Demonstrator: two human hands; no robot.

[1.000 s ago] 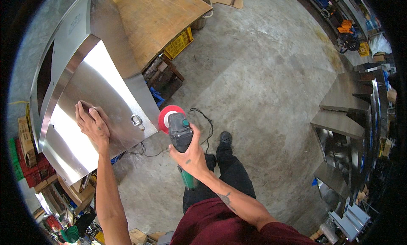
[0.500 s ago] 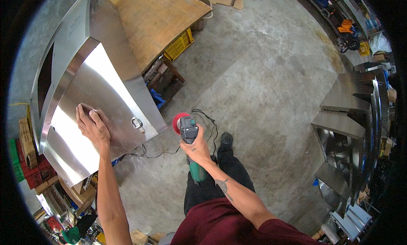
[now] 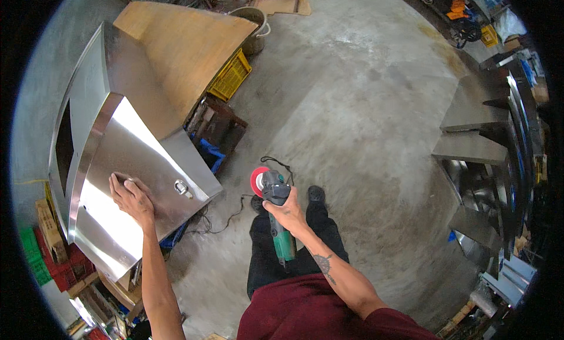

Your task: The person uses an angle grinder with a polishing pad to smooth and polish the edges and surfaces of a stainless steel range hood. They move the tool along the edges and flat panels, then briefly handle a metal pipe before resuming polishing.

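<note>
My left hand (image 3: 133, 200) lies on the shiny front panel of a sheet-metal cabinet (image 3: 132, 158), its fingers stretched out over the steel. A small metal latch (image 3: 183, 189) sits on that panel, to the right of the hand. In front of my legs, my right hand (image 3: 286, 212) is wrapped round the head end of a green and black angle grinder (image 3: 283, 241). The grinder's red disc (image 3: 257, 181) points away from me and touches nothing. A dark cord (image 3: 235, 213) trails across the floor near my feet.
A wooden-topped table (image 3: 188, 40) bears the cabinet's far end, with a yellow crate (image 3: 231, 75) below its edge and a bucket (image 3: 252, 31) beyond. Bent steel parts (image 3: 470, 146) stand stacked at the right. Red crates (image 3: 59, 260) lie at the left, on concrete floor (image 3: 376, 163).
My right hand has carried the grinder a little to the right, away from the cabinet. The view has shifted, while my left hand stays on the panel.
</note>
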